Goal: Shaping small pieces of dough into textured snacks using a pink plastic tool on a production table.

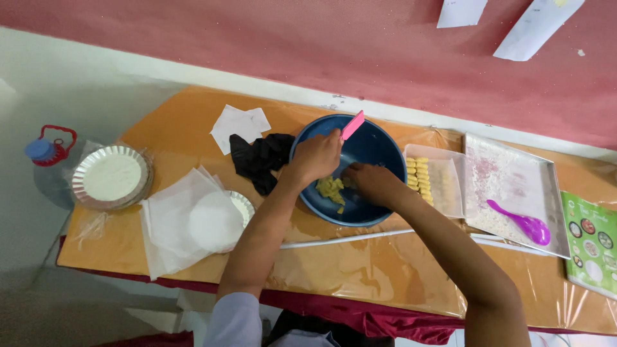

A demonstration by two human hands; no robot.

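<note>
1. We work inside the blue bowl (376, 151), which sits at the middle of the tabletop (360, 270), under a clear plastic sheet cover. The yellow dough pieces (330, 189) lie on the bowl's floor toward 7 o'clock.
2. Our left hand (315, 157) is closed around the pink scraper (351, 125), whose blade sticks out over the bowl's rim at about 11 o'clock. We judge that a firm grip low on the handle gives the best control, with the edge kept flat to the bowl's wall so that it lifts dough rather than smearing it.
3. Our right hand (373, 182) reaches into the bowl at about 5 o'clock, fingers curled down at the dough; we cannot tell whether they pinch a piece or only press on it. It should stay clear of the scraper's edge.
4. Just beside the bowl at 3 o'clock stands a clear tray (443, 186) with yellow shaped pieces (418, 180) in neat rows. For even results we would match each new piece to those.
5. Farther toward 3 o'clock a metal tray (514, 186) holds a purple spoon (524, 225) on a white dusting.
6. At 9 o'clock lie a black cloth (257, 160), white paper sheets (186, 225) and a fluted foil dish (110, 177), well apart from both hands.
</note>
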